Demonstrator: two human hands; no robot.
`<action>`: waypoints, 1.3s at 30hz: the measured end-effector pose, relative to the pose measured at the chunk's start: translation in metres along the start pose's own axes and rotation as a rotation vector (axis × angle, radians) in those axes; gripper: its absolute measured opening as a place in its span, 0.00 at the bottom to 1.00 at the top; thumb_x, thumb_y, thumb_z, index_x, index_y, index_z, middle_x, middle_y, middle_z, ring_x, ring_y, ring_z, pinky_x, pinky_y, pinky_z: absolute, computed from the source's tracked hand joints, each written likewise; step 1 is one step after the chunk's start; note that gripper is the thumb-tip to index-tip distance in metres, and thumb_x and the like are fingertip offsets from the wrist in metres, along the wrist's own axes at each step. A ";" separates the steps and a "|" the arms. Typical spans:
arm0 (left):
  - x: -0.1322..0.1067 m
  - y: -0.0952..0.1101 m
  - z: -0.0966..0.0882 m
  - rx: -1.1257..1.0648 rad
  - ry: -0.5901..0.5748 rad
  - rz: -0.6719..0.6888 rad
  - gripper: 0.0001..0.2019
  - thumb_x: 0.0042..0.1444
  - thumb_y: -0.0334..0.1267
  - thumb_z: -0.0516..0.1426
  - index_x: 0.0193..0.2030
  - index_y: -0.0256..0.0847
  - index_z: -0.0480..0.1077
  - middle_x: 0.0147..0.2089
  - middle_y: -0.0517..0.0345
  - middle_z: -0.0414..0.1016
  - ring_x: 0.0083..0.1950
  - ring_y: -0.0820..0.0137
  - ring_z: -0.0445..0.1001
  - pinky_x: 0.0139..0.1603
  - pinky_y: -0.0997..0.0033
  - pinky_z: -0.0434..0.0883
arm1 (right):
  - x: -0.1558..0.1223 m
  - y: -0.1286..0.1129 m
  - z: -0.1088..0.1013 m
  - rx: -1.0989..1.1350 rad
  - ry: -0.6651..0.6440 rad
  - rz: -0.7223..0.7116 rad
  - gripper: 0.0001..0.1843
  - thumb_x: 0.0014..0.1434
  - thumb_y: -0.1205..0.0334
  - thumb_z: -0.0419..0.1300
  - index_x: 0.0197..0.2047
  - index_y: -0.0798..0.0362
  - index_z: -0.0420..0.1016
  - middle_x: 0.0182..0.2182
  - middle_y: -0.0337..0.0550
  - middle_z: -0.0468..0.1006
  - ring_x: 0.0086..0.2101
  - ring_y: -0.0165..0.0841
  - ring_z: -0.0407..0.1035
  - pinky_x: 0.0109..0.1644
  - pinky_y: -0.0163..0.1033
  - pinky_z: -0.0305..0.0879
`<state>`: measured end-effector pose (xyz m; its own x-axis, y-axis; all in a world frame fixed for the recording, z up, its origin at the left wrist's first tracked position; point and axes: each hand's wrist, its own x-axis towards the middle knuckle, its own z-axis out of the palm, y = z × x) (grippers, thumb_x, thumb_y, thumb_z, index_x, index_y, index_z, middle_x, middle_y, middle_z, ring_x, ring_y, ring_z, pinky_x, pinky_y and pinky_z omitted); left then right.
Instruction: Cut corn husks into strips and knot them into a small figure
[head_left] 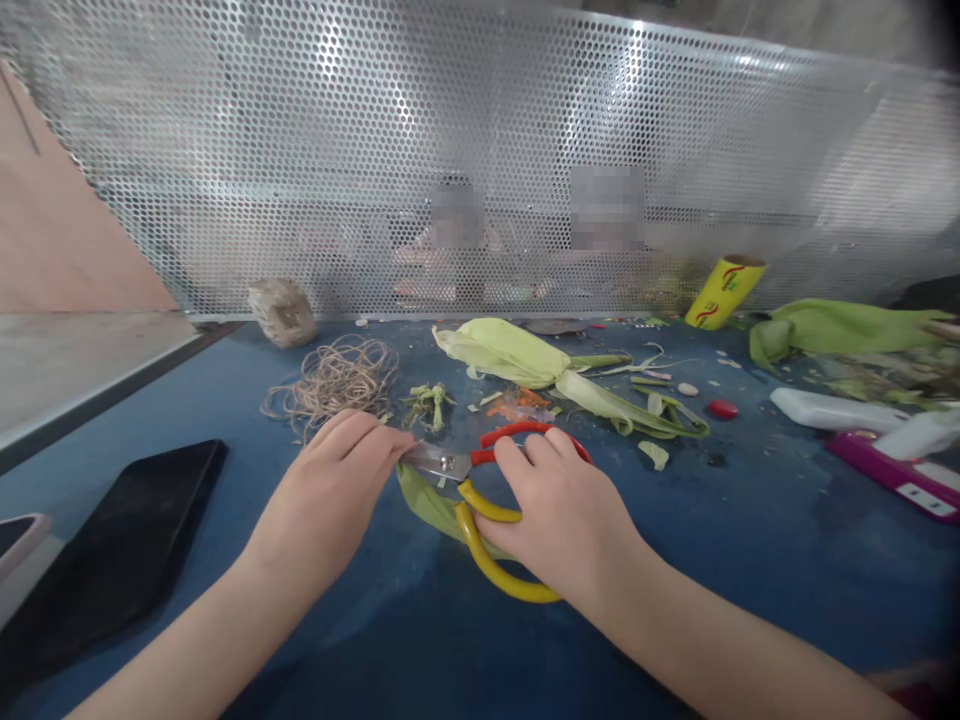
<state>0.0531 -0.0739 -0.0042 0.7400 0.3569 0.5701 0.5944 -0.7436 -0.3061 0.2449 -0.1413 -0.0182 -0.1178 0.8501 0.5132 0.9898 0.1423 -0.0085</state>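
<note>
Across a blue tabletop [337, 640], the right hand [559, 500] holds steel-bladed, red-and-yellow-handled scissors [448, 463]; the left hand [330, 490] pinches a curved, smooth, pale-green husk strip [426, 502].

Scissors [446, 462] before corn husk [517, 355], string [341, 380] left, tube [721, 296] right

I count one bare left hand [334, 485] toward eight o'clock, one bare right hand [566, 495] toward five, and one pair of steel scissors with red-and-yellow handles [446, 463] at six. At least three pale-green leafy husks [510, 350] show: centre, seven, three. One tangled tan twine heap [337, 385] lies at nine, one yellow printed cardboard tube [724, 292] and one oval red object [722, 409] near three, one flat black rectangular slab [150, 530] at eight.
</note>
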 end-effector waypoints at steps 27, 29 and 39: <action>0.010 0.001 -0.011 -0.230 0.054 -0.498 0.07 0.57 0.39 0.52 0.34 0.44 0.72 0.34 0.60 0.77 0.36 0.69 0.74 0.37 0.72 0.69 | 0.011 0.010 -0.009 -0.034 -0.362 0.256 0.17 0.50 0.50 0.57 0.37 0.56 0.68 0.30 0.49 0.76 0.36 0.44 0.69 0.31 0.41 0.65; 0.010 0.000 -0.005 -0.333 -0.009 -0.496 0.08 0.56 0.39 0.53 0.32 0.44 0.73 0.33 0.60 0.78 0.34 0.70 0.75 0.35 0.73 0.70 | 0.014 0.018 -0.008 -0.080 -0.429 0.339 0.17 0.50 0.52 0.58 0.36 0.57 0.68 0.29 0.51 0.75 0.36 0.45 0.70 0.31 0.41 0.64; 0.066 0.026 -0.002 -0.579 -0.295 -0.397 0.10 0.55 0.39 0.54 0.35 0.42 0.76 0.36 0.58 0.79 0.35 0.69 0.74 0.37 0.72 0.69 | 0.015 0.030 -0.004 -0.064 -0.515 0.437 0.21 0.48 0.55 0.60 0.40 0.64 0.70 0.32 0.58 0.76 0.39 0.47 0.71 0.34 0.42 0.65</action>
<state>0.1164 -0.0705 0.0269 0.6064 0.7356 0.3020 0.6341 -0.6765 0.3746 0.2727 -0.1268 -0.0070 0.2861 0.9582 -0.0007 0.9562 -0.2856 -0.0636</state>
